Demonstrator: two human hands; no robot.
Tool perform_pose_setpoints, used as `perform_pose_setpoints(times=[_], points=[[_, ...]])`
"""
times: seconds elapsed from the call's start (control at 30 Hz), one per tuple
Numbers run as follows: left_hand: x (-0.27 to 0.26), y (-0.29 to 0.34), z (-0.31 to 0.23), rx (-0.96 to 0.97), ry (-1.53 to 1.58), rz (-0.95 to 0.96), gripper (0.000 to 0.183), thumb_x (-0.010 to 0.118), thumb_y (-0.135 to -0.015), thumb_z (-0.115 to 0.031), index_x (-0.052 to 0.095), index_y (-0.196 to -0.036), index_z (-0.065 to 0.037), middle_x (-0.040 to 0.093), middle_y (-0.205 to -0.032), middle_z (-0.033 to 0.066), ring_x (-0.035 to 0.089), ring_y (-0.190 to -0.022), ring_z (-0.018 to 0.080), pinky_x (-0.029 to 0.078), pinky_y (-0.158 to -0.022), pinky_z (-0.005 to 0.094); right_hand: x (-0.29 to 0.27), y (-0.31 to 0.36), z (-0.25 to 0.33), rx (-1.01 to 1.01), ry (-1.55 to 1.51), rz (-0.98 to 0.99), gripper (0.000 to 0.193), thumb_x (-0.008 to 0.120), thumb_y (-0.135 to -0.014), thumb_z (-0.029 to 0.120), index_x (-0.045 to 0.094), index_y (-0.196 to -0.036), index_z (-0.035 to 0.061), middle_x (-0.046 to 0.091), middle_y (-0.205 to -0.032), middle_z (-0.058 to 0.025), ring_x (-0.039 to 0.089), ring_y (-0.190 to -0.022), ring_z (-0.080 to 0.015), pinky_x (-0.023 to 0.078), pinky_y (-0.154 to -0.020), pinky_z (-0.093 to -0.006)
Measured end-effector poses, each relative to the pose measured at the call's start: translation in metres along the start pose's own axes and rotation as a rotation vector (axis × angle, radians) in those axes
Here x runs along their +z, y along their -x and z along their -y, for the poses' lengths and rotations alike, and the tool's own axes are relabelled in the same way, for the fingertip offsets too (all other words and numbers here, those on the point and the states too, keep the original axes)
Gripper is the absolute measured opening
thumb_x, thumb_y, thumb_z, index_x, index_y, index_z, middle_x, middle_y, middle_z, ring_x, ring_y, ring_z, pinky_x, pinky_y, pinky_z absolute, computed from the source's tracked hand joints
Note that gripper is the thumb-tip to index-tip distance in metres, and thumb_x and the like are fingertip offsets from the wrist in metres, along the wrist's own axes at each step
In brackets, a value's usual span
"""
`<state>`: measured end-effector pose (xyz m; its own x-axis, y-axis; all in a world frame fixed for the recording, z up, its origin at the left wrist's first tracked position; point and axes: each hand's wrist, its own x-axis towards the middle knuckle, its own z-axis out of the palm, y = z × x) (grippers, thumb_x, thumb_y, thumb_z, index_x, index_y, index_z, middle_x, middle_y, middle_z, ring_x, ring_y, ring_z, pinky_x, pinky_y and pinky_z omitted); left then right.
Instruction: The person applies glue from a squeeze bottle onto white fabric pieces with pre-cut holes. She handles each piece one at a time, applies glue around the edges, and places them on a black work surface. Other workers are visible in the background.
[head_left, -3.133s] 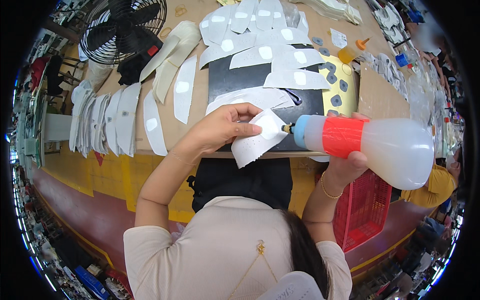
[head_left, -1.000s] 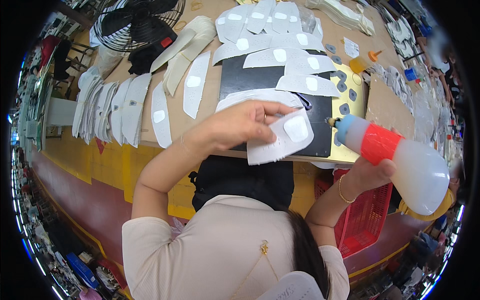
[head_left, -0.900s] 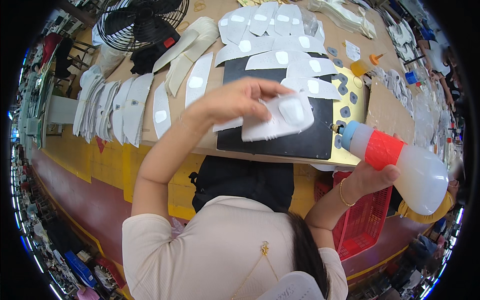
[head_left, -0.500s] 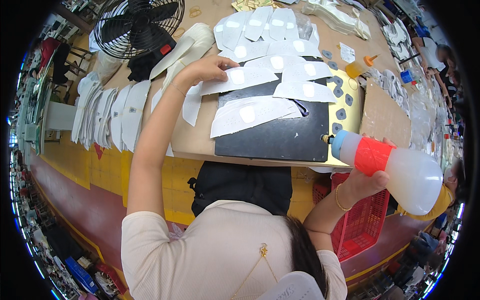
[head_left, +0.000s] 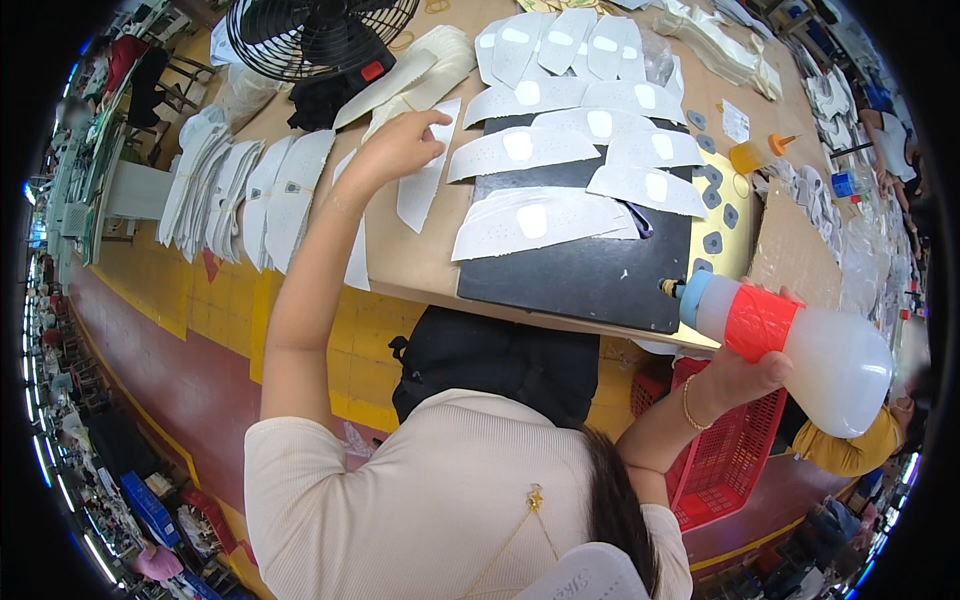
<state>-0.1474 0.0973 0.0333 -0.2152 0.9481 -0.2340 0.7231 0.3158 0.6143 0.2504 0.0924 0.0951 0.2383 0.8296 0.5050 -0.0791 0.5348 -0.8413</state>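
Observation:
My right hand point(head_left: 762, 368) is closed around a squeeze bottle point(head_left: 835, 365) of cloudy liquid. The bottle has a red wrapped band, a pale blue collar and a small dark nozzle, and it is tilted with the nozzle toward the black board point(head_left: 570, 280). Over a loose white fabric piece point(head_left: 425, 190) left of the board is my left hand point(head_left: 405, 145), fingers bent and apart, nothing visible in them. Curved, perforated white panels point(head_left: 490, 150) with bright white patches lie in overlapping rows on and beyond the board. A thicker stack of panels point(head_left: 495, 230) lies at its near edge.
A black fan point(head_left: 320, 30) stands at the far left. Tied stacks of white pieces point(head_left: 290, 205) line the left edge. Grey patches point(head_left: 712, 243) rest on a yellow sheet, with an orange-tipped bottle point(head_left: 760, 153) nearby. Below the table is a red crate point(head_left: 725, 460).
My left hand has left the perforated panel and moved to the loose white piece on its left. The whole view has shifted slightly. My right hand still holds the bottle.

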Motion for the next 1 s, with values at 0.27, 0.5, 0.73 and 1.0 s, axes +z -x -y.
perform_pose_setpoints(times=[0.27, 0.5, 0.73, 1.0], points=[[0.077, 0.075, -0.051, 0.349, -0.035, -0.187, 0.035, 0.071, -0.078, -0.021, 0.063, -0.106, -0.002, 0.055, -0.097, 0.0133, 0.054, -0.092, 0.0265, 0.044, -0.084, 0.0346, 0.020, 0.001, 0.002, -0.027, 0.137, 0.035, 0.098, 0.060, -0.063, 0.077, 0.044, -0.108, -0.0086, 0.055, -0.096, -0.0173, 0.065, -0.077, -0.0295, 0.059, -0.068, -0.0440], [0.091, 0.081, -0.058, 0.367, -0.165, -0.273, 0.037, 0.073, -0.073, -0.018, 0.061, -0.104, -0.001, 0.055, -0.100, 0.0146, 0.052, -0.097, 0.0314, 0.041, -0.087, 0.0368, 0.011, 0.003, 0.004, -0.039, 0.182, 0.044, 0.098, 0.056, -0.065, 0.078, 0.042, -0.109, -0.0090, 0.055, -0.095, -0.0180, 0.065, -0.074, -0.0284, 0.060, -0.066, -0.0429], [0.085, 0.064, -0.058, 0.254, -0.098, -0.146, 0.039, 0.076, -0.070, -0.016, 0.060, -0.103, -0.004, 0.056, -0.096, 0.0144, 0.054, -0.093, 0.0302, 0.042, -0.085, 0.0373, 0.010, 0.005, 0.006, -0.019, 0.096, 0.041, 0.098, 0.062, -0.065, 0.073, 0.039, -0.115, -0.0071, 0.054, -0.099, -0.0186, 0.064, -0.076, -0.0293, 0.060, -0.069, -0.0434], [0.090, 0.070, -0.061, 0.334, -0.135, -0.222, 0.038, 0.077, -0.068, -0.015, 0.056, -0.099, -0.005, 0.057, -0.087, 0.0127, 0.054, -0.085, 0.0307, 0.041, -0.080, 0.0377, 0.005, 0.004, 0.003, 0.019, 0.054, 0.110, 0.096, 0.065, -0.066, 0.069, 0.036, -0.119, -0.0063, 0.055, -0.101, -0.0204, 0.064, -0.076, -0.0300, 0.059, -0.069, -0.0437]])
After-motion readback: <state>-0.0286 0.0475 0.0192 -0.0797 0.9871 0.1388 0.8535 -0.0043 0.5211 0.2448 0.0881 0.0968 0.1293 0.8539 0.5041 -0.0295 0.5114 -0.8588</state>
